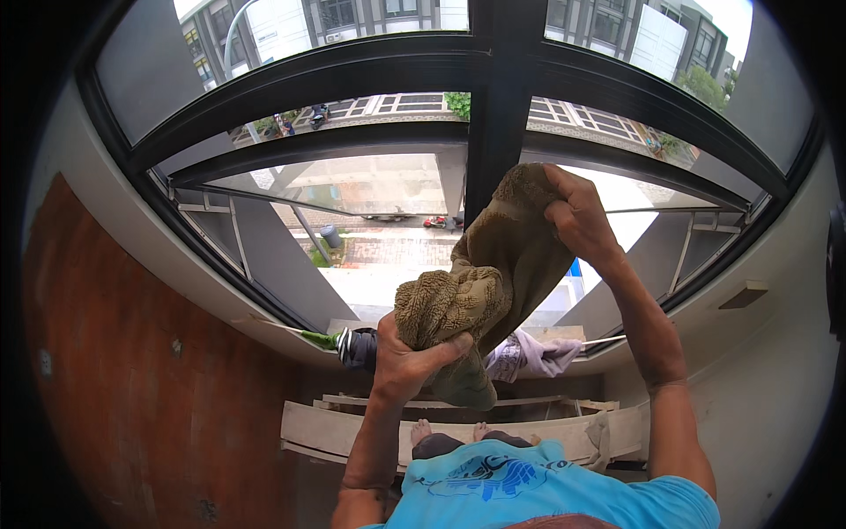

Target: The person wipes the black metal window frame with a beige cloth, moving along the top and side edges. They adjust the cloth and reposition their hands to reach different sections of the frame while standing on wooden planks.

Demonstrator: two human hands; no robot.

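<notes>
A thick olive-brown towel [520,256] hangs bunched and twisted between my two hands, in front of the window. My left hand [410,357] grips its lower, crumpled part, with the thumb laid across the folds. Higher up and to the right, my right hand [577,216] is closed on the towel's upper end. Part of the cloth droops below my left hand. The fingers behind the towel are hidden.
A black window frame [500,106] has tilted-open lower panes on both sides. Below it, a line carries dark striped cloth [357,346] and pale purple cloth [538,355]. My bare feet stand on a wooden plank [335,428]. A reddish-brown panel [159,370] is at left.
</notes>
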